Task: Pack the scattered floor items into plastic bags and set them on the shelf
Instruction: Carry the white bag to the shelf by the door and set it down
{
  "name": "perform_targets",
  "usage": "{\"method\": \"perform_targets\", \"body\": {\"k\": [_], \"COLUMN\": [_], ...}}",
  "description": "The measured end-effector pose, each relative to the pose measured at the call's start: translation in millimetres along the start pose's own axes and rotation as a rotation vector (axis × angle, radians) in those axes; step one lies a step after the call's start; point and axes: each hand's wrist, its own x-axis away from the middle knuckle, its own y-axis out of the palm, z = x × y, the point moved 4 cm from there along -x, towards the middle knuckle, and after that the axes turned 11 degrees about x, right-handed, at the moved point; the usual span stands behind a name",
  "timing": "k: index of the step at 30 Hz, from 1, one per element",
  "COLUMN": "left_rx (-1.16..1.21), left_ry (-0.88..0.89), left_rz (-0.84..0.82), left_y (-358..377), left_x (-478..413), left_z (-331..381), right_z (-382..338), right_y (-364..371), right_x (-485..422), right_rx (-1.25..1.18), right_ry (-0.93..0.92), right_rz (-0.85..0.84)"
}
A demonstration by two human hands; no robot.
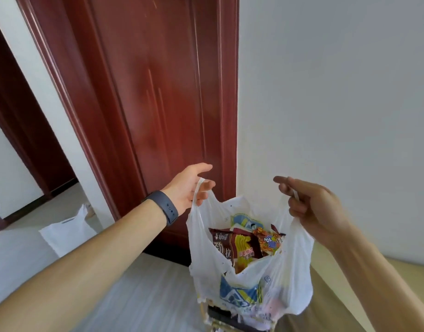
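Plastic bag (pixel 294 271) is held up by both handles, mouth pulled open, in front of the right edge of the red-brown door (pixel 158 92) and the white wall (pixel 338 92).

Left grip (pixel 190 185): a bare hand, fingers curled round the left handle (pixel 197 196), thumb stretched out above it. A dark wristband (pixel 164 207) is worn on that wrist.

Right grip (pixel 311 207): a bare hand, fingers curled, the right handle (pixel 296 195) pinched into a thin strip between them. Both grips are closed on the bag and level with each other, well apart.

The bag is white and thin, with a blue and yellow print on the front. Snack packets are seen inside through the open mouth: a dark brown packet (pixel 224 248) on the left, a yellow and red packet (pixel 245 250) beside it, an orange packet (pixel 268 243) on the right, all leaning upright and touching.

The bottom of the bag hangs over a dark object with a pale frame (pixel 213 317) at the lower edge; contact cannot be told, nor what it is. A tan surface (pixel 326 307) is seen at lower right.

A second white bag (pixel 67 231) stands on the pale floor (pixel 146 295) at left, near the door frame.
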Motion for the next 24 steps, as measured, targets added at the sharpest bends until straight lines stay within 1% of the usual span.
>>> {"method": "perform_targets", "body": {"k": [6,10,12,15,18,20,22,23,24], "left_rx": [-0.073,-0.116,-0.197,-0.362,-0.432,-0.45,-0.496,-0.498,-0.501], "left_ry": [-0.102,-0.09,-0.025,0.14,0.306,0.365,0.425,0.454,0.461], "left_rz": [-0.057,-0.093,-0.131,-0.194,-0.251,-0.24,-0.16,-0.146,-0.165], "left_y": [13,8,5,-3,-11,-18,-28,-30,-32], "left_x": [-75,-134,-164,-192,-206,-216,-226,-229,-234], "left_z": [6,0,1,-6,-25,-38,-54,-63,-71], "right_z": [26,50,58,70,94,112,133,144,155], "right_y": [-14,-24,-32,-40,-38,-35,-33,-35,-35], "right_x": [-56,-90,-110,-128,-130,-125,-119,-116,-114], "right_rx": [0.005,-0.012,0.061,0.265,0.362,0.408,0.431,0.454,0.48], "right_ry": [0.109,0.197,0.218,0.211,0.18,0.174,0.175,0.179,0.188], "right_rz": [0.1,0.162,0.233,0.37,0.469,0.562,0.672,0.727,0.776]}}
